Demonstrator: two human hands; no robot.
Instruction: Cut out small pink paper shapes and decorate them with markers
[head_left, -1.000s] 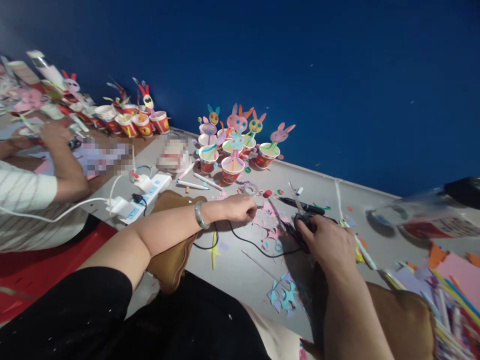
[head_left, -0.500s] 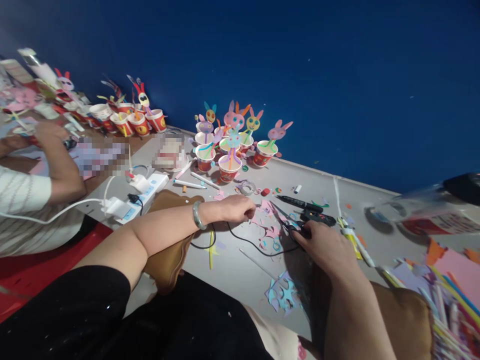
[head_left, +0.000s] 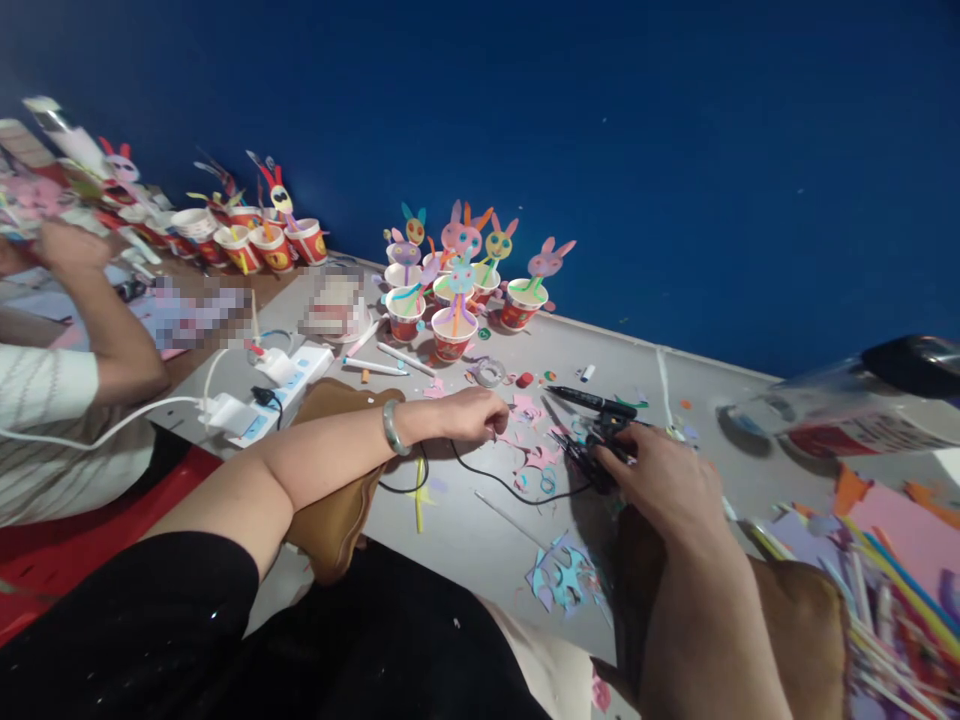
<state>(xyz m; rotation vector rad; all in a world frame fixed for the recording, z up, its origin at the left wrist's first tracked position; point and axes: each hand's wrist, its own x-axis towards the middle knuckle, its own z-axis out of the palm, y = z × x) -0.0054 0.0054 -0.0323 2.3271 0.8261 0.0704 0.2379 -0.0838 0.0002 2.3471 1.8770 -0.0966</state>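
Observation:
My left hand (head_left: 480,414), with a bracelet (head_left: 394,428) on the wrist, is closed in a pinch above the table. Whatever its fingertips hold is too small or hidden to make out. To the right, my right hand (head_left: 664,475) has its thumb and fingers closed round the dark handles of a pair of scissors (head_left: 581,458), which look blurred. Under and beside its fingertips lie other black things, partly covered. A black marker (head_left: 589,400) lies just beyond. Pink paper scraps (head_left: 531,430) are scattered between my hands, and a cut blue sheet (head_left: 566,575) lies nearer me.
Paper cups (head_left: 454,335) with rabbit-faced figures stand by the blue wall. A power strip (head_left: 289,385) and a co-worker's arm (head_left: 112,320) are at left. A thin black cord (head_left: 510,492) crosses the table. A bottle (head_left: 847,410) and coloured paper (head_left: 900,530) are at right.
My right hand has shifted slightly to the right and away from me, and the scissors have turned a little. My left hand stays nearly still. The co-worker's hand has risen.

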